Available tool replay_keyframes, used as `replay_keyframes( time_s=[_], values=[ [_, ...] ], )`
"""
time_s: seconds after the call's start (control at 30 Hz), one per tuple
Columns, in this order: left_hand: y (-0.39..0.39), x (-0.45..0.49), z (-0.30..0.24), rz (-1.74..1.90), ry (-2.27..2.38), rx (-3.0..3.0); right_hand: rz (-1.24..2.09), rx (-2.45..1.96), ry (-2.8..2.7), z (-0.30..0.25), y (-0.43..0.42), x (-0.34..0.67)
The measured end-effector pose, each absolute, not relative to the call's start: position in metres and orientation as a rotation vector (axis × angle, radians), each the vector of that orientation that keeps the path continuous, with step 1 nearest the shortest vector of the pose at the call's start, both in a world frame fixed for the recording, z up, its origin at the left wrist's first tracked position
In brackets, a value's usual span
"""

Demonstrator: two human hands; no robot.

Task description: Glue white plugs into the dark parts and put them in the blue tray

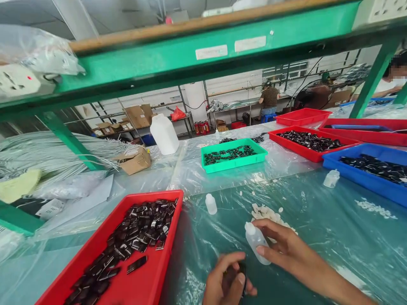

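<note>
My right hand [291, 250] is closed round a small translucent white squeeze bottle [257, 245], which leans with its capped end up and to the left. Lower down, my left hand [218, 283] is curled round a small black plastic piece [243, 277], mostly hidden by the fingers. A pile of small white pieces [267, 214] lies on the table just beyond the bottle. To the left of my hands, a red tray [149, 271] holds many glossy black pieces [136, 237].
Another small bottle [211, 205] stands ahead, and a third bottle [331, 178] is at the right. Farther back are a green tray [235, 163], a red tray [313, 156] and a blue tray [365, 186], all with black pieces. A green shelf beam [159, 63] crosses above.
</note>
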State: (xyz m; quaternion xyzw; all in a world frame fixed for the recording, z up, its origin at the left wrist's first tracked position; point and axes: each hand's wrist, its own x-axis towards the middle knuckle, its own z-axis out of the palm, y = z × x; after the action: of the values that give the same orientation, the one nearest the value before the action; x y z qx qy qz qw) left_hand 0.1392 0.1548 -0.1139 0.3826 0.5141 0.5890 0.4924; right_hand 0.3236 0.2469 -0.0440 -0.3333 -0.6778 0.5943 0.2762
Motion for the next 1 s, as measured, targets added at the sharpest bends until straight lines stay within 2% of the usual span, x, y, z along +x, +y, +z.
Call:
replay_keyframes(
  time_s=[0.3,0.37,0.6,1.0],
  values=[
    [0.155,0.124,-0.082,1.597,1.291,0.677,1.716,-0.953,-1.783,-0.051,0.242,0.325],
    [0.153,0.125,-0.079,1.608,1.292,0.656,1.608,-0.963,-1.888,-0.050,0.242,0.325],
    [0.151,0.126,-0.067,1.629,1.279,0.805,0.879,-1.008,-2.284,-0.047,0.238,0.330],
    [0.148,0.125,-0.062,1.639,1.364,1.118,0.463,-0.709,-2.392,-0.034,0.234,0.336]
  ],
)
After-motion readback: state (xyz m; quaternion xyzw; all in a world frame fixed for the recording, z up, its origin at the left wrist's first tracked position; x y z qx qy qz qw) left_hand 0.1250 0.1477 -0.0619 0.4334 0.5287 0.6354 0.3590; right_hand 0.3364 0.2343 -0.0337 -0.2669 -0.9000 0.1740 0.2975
